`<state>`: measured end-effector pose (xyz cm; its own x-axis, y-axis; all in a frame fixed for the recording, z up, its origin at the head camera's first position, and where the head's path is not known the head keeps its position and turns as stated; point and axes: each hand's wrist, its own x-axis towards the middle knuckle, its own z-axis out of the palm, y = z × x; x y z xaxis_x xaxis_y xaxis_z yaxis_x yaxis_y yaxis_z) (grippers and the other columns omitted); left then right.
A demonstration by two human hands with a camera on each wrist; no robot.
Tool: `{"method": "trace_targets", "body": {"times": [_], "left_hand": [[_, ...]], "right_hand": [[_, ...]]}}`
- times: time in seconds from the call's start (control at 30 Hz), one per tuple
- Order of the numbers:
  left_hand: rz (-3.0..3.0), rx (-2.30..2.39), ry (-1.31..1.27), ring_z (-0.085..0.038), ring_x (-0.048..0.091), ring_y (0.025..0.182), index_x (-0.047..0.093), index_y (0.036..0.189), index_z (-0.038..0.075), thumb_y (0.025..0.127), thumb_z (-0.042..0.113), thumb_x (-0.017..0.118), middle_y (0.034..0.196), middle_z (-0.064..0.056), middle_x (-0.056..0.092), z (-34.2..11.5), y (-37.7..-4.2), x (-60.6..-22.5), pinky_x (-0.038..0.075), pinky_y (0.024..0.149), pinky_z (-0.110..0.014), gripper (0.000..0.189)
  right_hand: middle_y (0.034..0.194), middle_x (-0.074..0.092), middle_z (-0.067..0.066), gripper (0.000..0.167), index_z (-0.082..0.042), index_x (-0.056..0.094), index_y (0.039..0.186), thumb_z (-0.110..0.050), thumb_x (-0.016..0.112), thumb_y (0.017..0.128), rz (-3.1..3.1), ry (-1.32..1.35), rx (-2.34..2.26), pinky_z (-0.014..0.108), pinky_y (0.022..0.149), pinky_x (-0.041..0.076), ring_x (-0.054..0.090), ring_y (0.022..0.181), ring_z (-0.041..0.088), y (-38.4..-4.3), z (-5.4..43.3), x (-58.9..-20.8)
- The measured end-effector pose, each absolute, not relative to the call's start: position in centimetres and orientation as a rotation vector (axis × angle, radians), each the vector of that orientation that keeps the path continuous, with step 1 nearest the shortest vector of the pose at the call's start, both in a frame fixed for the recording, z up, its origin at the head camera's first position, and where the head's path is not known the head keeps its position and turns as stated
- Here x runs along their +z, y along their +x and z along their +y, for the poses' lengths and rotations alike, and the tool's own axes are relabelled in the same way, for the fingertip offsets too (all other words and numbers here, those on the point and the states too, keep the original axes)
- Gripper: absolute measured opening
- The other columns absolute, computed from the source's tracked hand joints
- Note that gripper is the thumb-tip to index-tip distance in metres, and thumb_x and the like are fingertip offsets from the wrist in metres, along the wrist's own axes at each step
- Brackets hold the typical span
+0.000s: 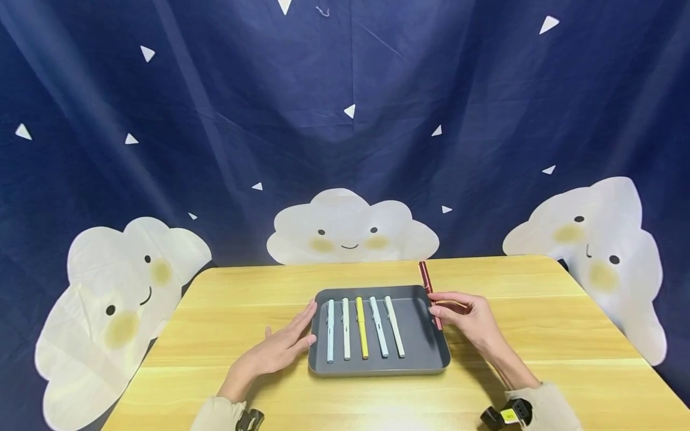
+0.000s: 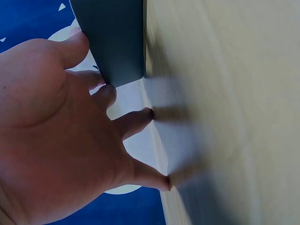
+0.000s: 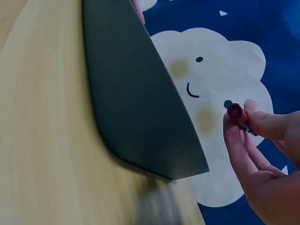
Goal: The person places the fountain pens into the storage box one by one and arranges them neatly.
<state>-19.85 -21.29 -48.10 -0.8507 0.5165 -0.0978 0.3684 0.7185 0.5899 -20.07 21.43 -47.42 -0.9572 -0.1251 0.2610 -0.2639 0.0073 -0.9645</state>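
Note:
A dark grey tray [image 1: 423,353] lies on the table with several capped pens in a row inside: a yellow pen [image 1: 362,329] in the middle, pale blue and white ones on both sides. My right hand [image 1: 477,323] pinches a dark red pen [image 1: 424,275] between thumb and fingers. That pen is above the tray's right edge, and its end [image 3: 236,111] faces the camera in the right wrist view. My left hand [image 1: 277,350] rests at the tray's left side, thumb and some fingertips against its wall [image 2: 115,42], the other fingers extended towards the table.
The light wooden table [image 1: 215,317] extends around the tray on all sides. Behind it hangs a dark blue curtain [image 1: 345,149] with printed white clouds and small triangles. Each wrist wears a dark strapped device [image 1: 509,414].

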Motion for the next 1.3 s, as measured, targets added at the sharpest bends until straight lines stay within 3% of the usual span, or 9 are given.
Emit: {"method": "trace_targets", "body": {"times": [0.13, 0.33, 0.53, 0.77, 1.1, 1.3], "left_hand": [[2.674, 0.823, 0.716, -0.042, 0.023, 0.151, 0.009, 0.167, 0.018, 0.111, 0.036, 0.044, 0.171, -0.004, 0.006, -21.2, -19.8, -47.9, -0.002, 0.096, -0.091, 0.067], [2.679, 0.821, 0.72, -0.043, 0.024, 0.151, 0.01, 0.166, 0.016, 0.112, 0.036, 0.043, 0.171, -0.004, 0.006, -21.0, -19.6, -47.7, -0.002, 0.095, -0.091, 0.067], [2.672, 0.826, 0.704, -0.042, 0.025, 0.15, 0.009, 0.167, 0.018, 0.111, 0.037, 0.044, 0.171, -0.004, 0.006, -21.2, -19.5, -48.2, -0.001, 0.096, -0.091, 0.068], [2.682, 0.823, 0.704, -0.042, 0.023, 0.151, 0.009, 0.167, 0.019, 0.111, 0.037, 0.043, 0.171, -0.001, 0.006, -21.3, -19.9, -48.2, -0.002, 0.097, -0.09, 0.068], [2.691, 0.816, 0.717, -0.044, 0.024, 0.15, 0.01, 0.166, 0.016, 0.111, 0.036, 0.043, 0.171, -0.005, 0.007, -21.3, -19.9, -47.7, -0.001, 0.095, -0.091, 0.068], [2.686, 0.817, 0.729, -0.043, 0.021, 0.152, 0.009, 0.166, 0.017, 0.111, 0.038, 0.043, 0.171, -0.005, 0.007, -21.4, -19.9, -48.0, -0.002, 0.095, -0.091, 0.068]], "right_hand": [[0.107, 0.073, 0.027, 0.034, 0.017, 0.067, 0.119, 0.007, 0.076, 0.088, -2.187, 0.384, 2.045, 0.028, 0.071, 0.061, 0.075, 0.082, 0.014, -19.9, 21.0, -47.6], [0.111, 0.07, 0.033, 0.032, 0.013, 0.071, 0.117, 0.001, 0.079, 0.088, -2.254, 0.326, 1.985, 0.027, 0.074, 0.061, 0.074, 0.082, 0.011, -19.8, 20.2, -47.9], [0.104, 0.072, 0.032, 0.032, 0.013, 0.071, 0.117, -0.001, 0.079, 0.089, -2.33, 0.315, 1.962, 0.024, 0.072, 0.059, 0.073, 0.076, 0.013, -19.4, 19.3, -48.4], [0.108, 0.072, 0.031, 0.032, 0.015, 0.07, 0.117, 0.004, 0.078, 0.087, -2.387, 0.233, 1.982, 0.032, 0.071, 0.062, 0.075, 0.078, 0.02, -19.2, 18.6, -48.0], [0.108, 0.075, 0.019, 0.022, 0.005, 0.079, 0.106, 0.002, 0.081, 0.084, -2.505, 0.304, 1.641, 0.024, 0.069, 0.06, 0.073, 0.083, 0.013, -18.9, 17.2, -47.9], [0.101, 0.078, 0.008, 0.021, -0.004, 0.083, 0.102, 0.001, 0.084, 0.082, -2.575, 0.258, 1.377, 0.024, 0.074, 0.058, 0.074, 0.09, 0.02, -18.6, 16.5, -48.1]]}}
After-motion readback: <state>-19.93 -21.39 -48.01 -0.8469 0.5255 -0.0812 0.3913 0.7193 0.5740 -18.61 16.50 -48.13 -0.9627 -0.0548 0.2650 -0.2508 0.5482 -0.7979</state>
